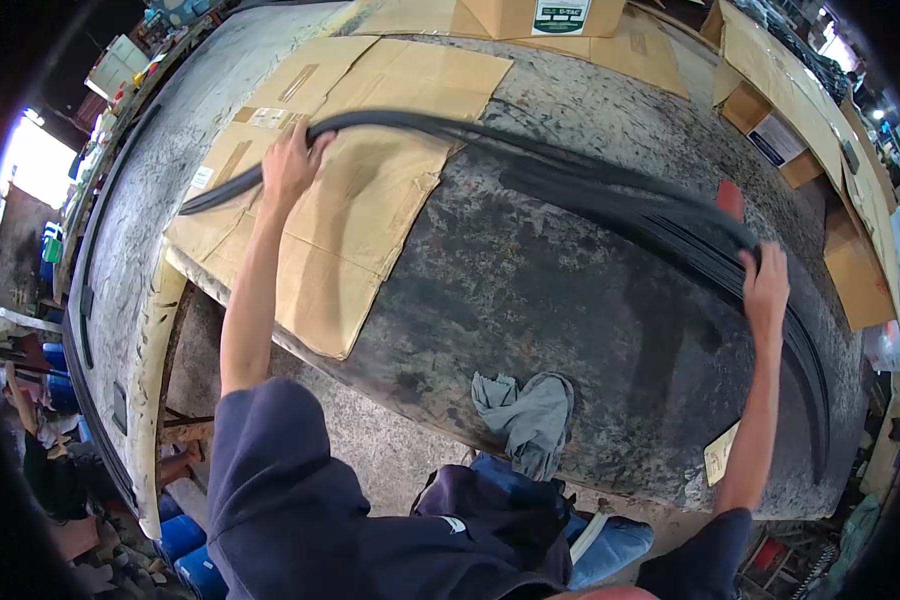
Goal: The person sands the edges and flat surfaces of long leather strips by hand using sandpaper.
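A long black rubber strip (395,118) bows across the table between my two hands. My left hand (288,165) is wrapped round it over the flattened cardboard (370,225), and its free end points to the lower left. On the right, my right hand (765,285) is closed round the strip's other stretch. There the strip runs alongside a bundle of similar black strips (660,230) on the dark tabletop. The bundle's tails (820,400) curve down past my right wrist. Just above that hand lies a red object (730,198).
A crumpled grey cloth (525,415) hangs over the table's near edge. A small card (718,455) lies by my right forearm. Cardboard boxes (820,120) line the right and back. Another long black strip (88,250) lies at the far left, near another person's arm (18,400).
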The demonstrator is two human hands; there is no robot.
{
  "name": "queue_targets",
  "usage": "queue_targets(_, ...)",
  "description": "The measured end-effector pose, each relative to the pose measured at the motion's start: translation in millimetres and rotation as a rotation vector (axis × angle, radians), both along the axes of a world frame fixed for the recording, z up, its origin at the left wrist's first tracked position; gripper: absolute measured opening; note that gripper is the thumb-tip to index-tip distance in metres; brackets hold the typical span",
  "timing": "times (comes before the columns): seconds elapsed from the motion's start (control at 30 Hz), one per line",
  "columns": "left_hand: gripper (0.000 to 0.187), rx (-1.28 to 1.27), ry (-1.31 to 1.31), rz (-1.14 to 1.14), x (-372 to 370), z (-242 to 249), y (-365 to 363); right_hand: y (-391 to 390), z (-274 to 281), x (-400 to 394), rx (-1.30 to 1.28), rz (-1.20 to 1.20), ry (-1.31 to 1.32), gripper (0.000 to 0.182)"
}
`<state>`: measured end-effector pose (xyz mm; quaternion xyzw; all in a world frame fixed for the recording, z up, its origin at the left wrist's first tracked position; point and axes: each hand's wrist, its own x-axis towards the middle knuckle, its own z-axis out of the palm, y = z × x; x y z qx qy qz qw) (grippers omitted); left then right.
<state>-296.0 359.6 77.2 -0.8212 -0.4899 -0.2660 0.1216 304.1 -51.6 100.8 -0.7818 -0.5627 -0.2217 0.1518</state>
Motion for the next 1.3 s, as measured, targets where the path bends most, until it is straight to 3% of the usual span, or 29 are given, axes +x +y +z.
queue_targets(0.07,0.072,-0.162,0.07,0.122,34.9,13.2,32.7,40.2,2.6,28.4,-0.027,-0.048,-0.047,0.036)
queue_targets(0.13,0.073,-0.251,0.062,0.146,68.4,7.7,48.7,77.5,-4.9,59.7,-0.034,-0.059,-0.06,0.038)
queue_targets(0.23,0.065,-0.328,0.225,0.108,95.0,-42.1,71.8,113.3,-33.0,89.4,-0.096,-0.122,-0.162,0.039)
queue_targets(0.3,0.062,-0.301,0.219,0.104,100.7,-53.3,65.3,116.1,-39.9,80.2,-0.361,-0.233,0.004,0.039)
queue_targets(0.37,0.06,-0.29,0.227,0.086,101.8,-61.4,55.9,116.5,-64.3,88.5,-0.399,-0.301,0.16,0.043)
queue_targets(0.4,0.06,-0.28,0.223,0.064,96.6,-61.1,56.4,112.7,-100.1,118.3,-0.244,-0.191,0.131,0.046)
queue_targets(0.47,0.06,-0.275,0.24,0.027,83.7,-65.8,54.2,106.9,-104.4,112.6,-0.212,-0.194,0.132,0.048)
queue_targets(0.53,0.06,0.035,0.267,0.048,91.7,-76.6,46.7,97.6,-96.8,91.3,-0.126,-0.198,0.067,0.05)
queue_targets(0.57,0.06,0.026,0.277,-0.007,110.0,-74.6,30.1,94.6,-87.5,77.5,-0.077,-0.218,0.005,0.051)
queue_targets(0.63,0.063,0.007,0.084,-0.396,156.1,-42.2,-17.9,89.1,-75.1,64.7,0.066,-0.242,0.033,0.05)
queue_targets(0.7,0.07,-0.353,0.072,-0.645,217.7,-20.5,-83.7,65.9,-57.9,28.5,0.236,-0.157,0.126,0.047)
queue_targets(0.77,0.075,-0.228,0.099,-0.902,279.3,-17.3,-138.6,22.2,-40.4,-23.3,0.231,-0.069,0.2,0.043)
queue_targets(0.83,0.078,-0.11,0.087,-1.048,344.0,-23.8,-181.2,-40.5,-22.9,-80.2,0.139,-0.131,0.276,0.041)
queue_targets(0.93,0.078,-0.095,0.109,-1.1,429.6,-54.8,-213.9,-153.9,-41.9,-124.3,0.077,-0.47,0.293,0.044)
queue_targets(0.97,0.079,-0.257,0.292,-1.055,443.7,-42.2,-225.9,-188.9,-50.5,-135.5,0.063,-0.602,0.303,0.046)
queue_targets(1.03,0.078,-0.245,0.272,-1.077,472.5,-57.2,-235.7,-245.7,-67.1,-151.7,0.096,-0.702,0.336,0.046)
queue_targets(1.1,0.067,-0.186,0.26,-1.13,472.4,-56.7,-236.5,-277.5,-65.0,-162.0,0.151,-0.783,0.393,0.047)
queue_targets(1.17,0.066,-0.092,0.251,-1.15,454.8,-55.4,-256.9,-294.3,-55.4,-173.6,0.238,-0.737,0.512,0.047)
queue_targets(1.3,0.064,-0.046,0.379,-1.188,403.6,-13.2,-304.5,-310.0,-58.2,-171.2,0.278,-0.706,0.503,0.047)
